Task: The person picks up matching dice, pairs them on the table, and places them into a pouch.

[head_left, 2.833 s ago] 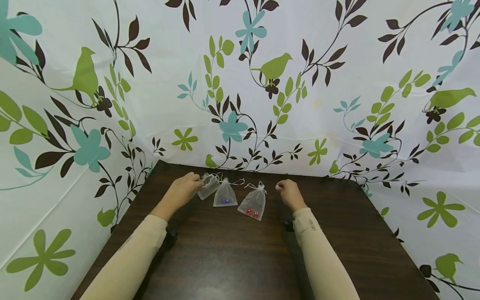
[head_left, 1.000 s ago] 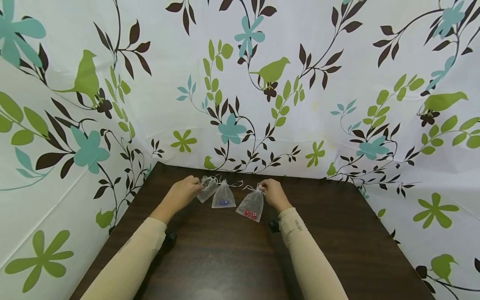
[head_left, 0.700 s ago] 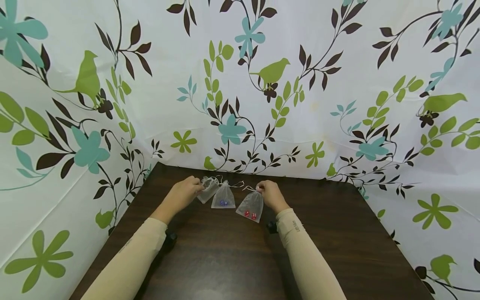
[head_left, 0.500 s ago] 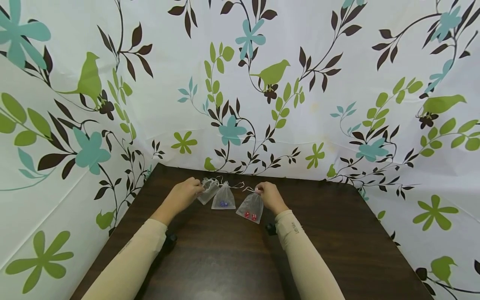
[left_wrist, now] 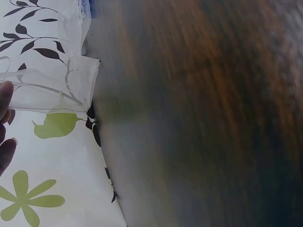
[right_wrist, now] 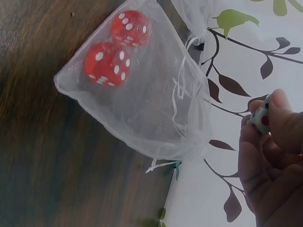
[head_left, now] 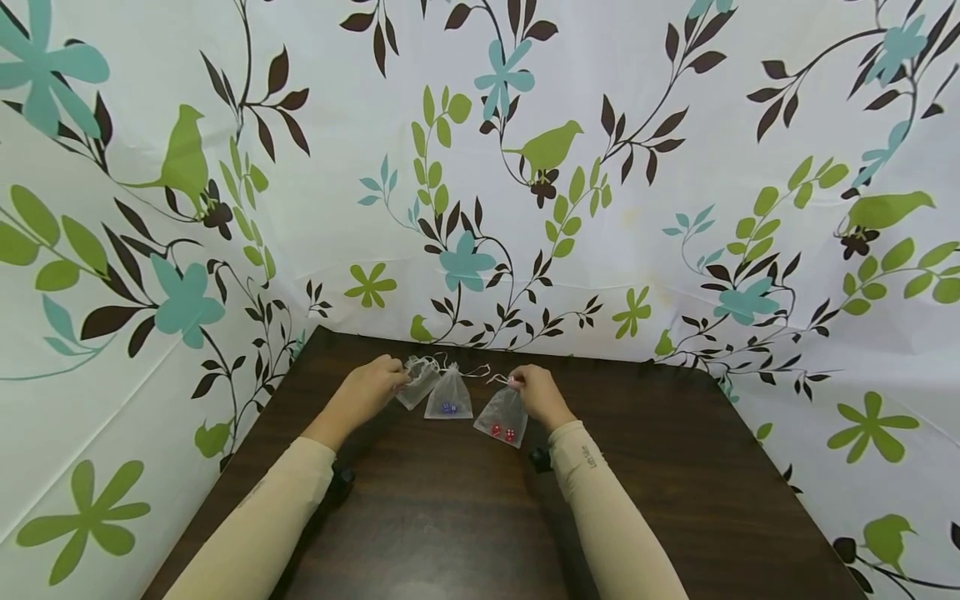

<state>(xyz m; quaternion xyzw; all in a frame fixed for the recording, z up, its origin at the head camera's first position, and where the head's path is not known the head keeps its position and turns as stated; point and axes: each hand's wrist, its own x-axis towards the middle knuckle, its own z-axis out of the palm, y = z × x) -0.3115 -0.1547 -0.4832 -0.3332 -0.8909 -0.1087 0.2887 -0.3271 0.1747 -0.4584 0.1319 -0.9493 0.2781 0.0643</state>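
In the head view my left hand (head_left: pixel 369 388) pinches the edge of a sheer white drawstring pouch (head_left: pixel 417 382); only fingertips and part of that pouch (left_wrist: pixel 52 87) show in the left wrist view. My right hand (head_left: pixel 542 395) holds a small white die (right_wrist: pixel 261 119) with red and dark pips between thumb and fingers. Just left of this hand, a second pouch (head_left: pixel 501 414) with two red dice (right_wrist: pixel 107 64) lies on the table, its neck behind the fingers in the head view. Between the hands lies a third pouch (head_left: pixel 450 392) with blue dice (head_left: pixel 448 408).
All the pouches lie near the back of the dark wooden table (head_left: pixel 450 517). Behind it hangs a white cloth (head_left: pixel 315 208) printed with leaves, flowers and birds. Loose drawstrings (head_left: pixel 477 372) stretch between the pouches.
My right hand has moved left, from beside the red-dice pouch to its neck, and then stayed almost still. The left hand keeps its place at the left pouch.
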